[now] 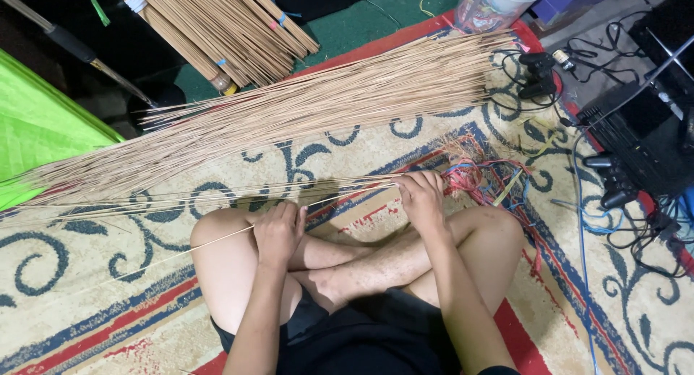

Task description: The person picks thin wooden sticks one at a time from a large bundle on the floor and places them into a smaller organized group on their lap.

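I sit cross-legged on a patterned carpet (87, 303). My right hand (421, 196) is closed around the ends of a small bunch of thin sticks (238, 194) that stretches left across my knee. My left hand (278, 232) pinches one single thin stick (181, 253) that runs down to the left. A large pile of long pale sticks (303, 107) lies on the carpet just beyond my hands, fanned from right to left.
Tangled red and blue strings (481, 178) lie right of my right hand. Tied bundles of thicker sticks (224, 28) rest at the top. A green sheet (36, 136) is at left. Black cables and electronic boxes (636, 136) crowd the right. A plastic container (495, 2) stands at top.
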